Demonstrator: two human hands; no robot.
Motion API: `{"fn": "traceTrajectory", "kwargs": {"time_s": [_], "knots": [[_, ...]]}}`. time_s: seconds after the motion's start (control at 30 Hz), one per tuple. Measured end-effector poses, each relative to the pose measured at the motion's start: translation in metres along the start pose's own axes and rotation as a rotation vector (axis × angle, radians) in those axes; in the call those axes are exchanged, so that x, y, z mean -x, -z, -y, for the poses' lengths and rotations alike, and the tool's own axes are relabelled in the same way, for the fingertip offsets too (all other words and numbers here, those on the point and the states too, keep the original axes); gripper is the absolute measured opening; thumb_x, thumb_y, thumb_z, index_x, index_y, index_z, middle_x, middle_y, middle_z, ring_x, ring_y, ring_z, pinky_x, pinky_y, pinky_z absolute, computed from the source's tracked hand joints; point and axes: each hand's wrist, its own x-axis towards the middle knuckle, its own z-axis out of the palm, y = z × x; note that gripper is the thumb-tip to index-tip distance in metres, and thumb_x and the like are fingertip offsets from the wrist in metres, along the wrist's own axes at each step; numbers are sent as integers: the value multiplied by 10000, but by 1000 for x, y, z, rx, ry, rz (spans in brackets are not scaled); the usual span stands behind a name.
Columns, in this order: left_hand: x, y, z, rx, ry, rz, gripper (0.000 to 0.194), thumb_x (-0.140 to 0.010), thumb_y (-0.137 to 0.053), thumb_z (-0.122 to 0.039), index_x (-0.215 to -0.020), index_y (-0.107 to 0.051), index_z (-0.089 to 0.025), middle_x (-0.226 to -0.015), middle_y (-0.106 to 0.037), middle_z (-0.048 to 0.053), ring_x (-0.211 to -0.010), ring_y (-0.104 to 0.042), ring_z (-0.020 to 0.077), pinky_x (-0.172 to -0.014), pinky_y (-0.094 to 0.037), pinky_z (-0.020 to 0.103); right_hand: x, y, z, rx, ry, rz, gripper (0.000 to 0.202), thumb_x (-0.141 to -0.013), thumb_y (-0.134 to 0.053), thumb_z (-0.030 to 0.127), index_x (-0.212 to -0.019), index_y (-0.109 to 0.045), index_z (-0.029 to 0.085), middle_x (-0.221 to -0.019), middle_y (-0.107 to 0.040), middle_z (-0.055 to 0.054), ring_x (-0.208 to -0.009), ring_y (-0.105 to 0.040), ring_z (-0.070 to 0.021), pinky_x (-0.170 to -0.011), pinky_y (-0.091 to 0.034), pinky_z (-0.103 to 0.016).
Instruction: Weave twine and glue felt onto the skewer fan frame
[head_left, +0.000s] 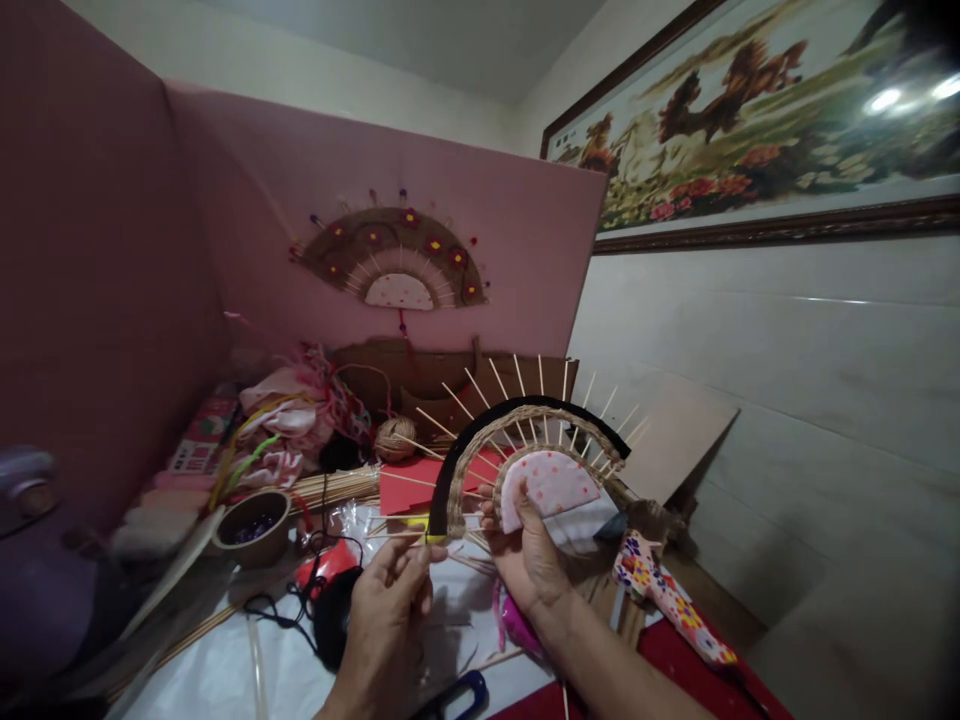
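A half-round fan frame (pixel 455 473) of thin sticks stands upright before me, with bands of tan cord and black yarn woven through the sticks. My right hand (pixel 531 555) grips it at its half-round centre (pixel 559 478), covered in white cloth with pink dots, thumb in front and fingers behind. At the fan's lower left end, my left hand (pixel 394 590) is closed in a pinch by the outermost stick, where the black yarn band ends; the strand between the fingertips is hard to see. A ball of black yarn (pixel 330 625) lies beside my left wrist.
A finished-looking fan (pixel 390 255) hangs on the pink board behind. A bowl of beads (pixel 253 530), a ball of twine (pixel 396 440) and red sheets (pixel 409 485) lie around. Blue-handled scissors (pixel 461 695) are in front, a flower-patterned glue gun (pixel 675 600) at right.
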Motion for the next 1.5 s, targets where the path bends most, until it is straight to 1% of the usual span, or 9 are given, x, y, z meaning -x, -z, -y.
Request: {"fn": "traceTrajectory", "kwargs": {"time_s": [0.07,0.17,0.27,0.4,0.57,0.67,0.87,1.13,1.5], "knots": [[-1,2,-2,-13,-3,34,245,-634,-721,-329,-728,-608,-133,-613,-611,-15,-367,-352,5,-346,-234,135,2,-1,-2,-10,-11,-11,314,-569,-814,298,-773,-642,133,-713,-691,-33,-567,-607,-89,-485,-495,-154],[-4,5,-2,-14,6,32,264,-630,-722,-341,-607,-578,-121,-518,-559,-33,-338,-320,1,-335,-193,141,6,-2,-4,-36,-5,-34,316,-536,-831,271,-760,-638,160,-693,-690,-7,-570,-614,-96,-513,-515,-171],[-6,6,0,-6,4,17,273,-618,-733,-337,-584,-567,-123,-481,-520,-50,-347,-310,-1,-343,-182,135,6,-2,-4,-35,15,-41,330,-510,-843,245,-753,-630,177,-691,-692,11,-578,-622,-107,-537,-531,-196],[-5,6,1,-9,24,10,279,-625,-729,-348,-587,-559,-131,-463,-477,-65,-359,-300,1,-347,-172,129,5,0,-6,-9,-8,-61,373,-491,-849,283,-771,-626,179,-710,-698,2,-619,-643,-140,-533,-543,-229],[-1,3,-7,-42,34,15,338,-617,-723,-390,-528,-534,-125,-418,-435,-71,-328,-251,-5,-334,-124,143,8,0,-7,93,-70,111,289,-583,-807,270,-794,-636,171,-787,-711,-51,-671,-659,-166,-528,-543,-246],[0,1,-11,-48,10,6,320,-616,-720,-380,-539,-542,-126,-436,-460,-64,-335,-278,-1,-340,-138,145,11,-1,-7,139,-60,158,224,-628,-776,224,-794,-632,177,-763,-710,-39,-682,-663,-168,-545,-548,-261],[-1,0,-13,-67,-25,21,275,-604,-710,-370,-588,-586,-126,-484,-532,-36,-322,-300,11,-339,-155,165,11,-4,-5,164,-41,130,213,-631,-765,227,-786,-646,141,-778,-713,-64,-699,-670,-173,-601,-563,-273],[-5,7,-15,-177,-84,23,289,-582,-729,-391,-670,-656,-125,-427,-506,-43,-332,-331,41,-353,-185,184,6,0,-6,153,-77,81,207,-648,-753,250,-771,-665,109,-809,-712,-104,-675,-666,-158,-595,-568,-234],[-10,13,-11,-261,-144,23,281,-608,-716,-388,-722,-687,-133,-435,-483,-46,-389,-342,57,-369,-204,190,7,-4,-4,149,-70,51,224,-621,-762,239,-767,-659,103,-774,-710,-103,-681,-671,-180,-597,-577,-260]]}}
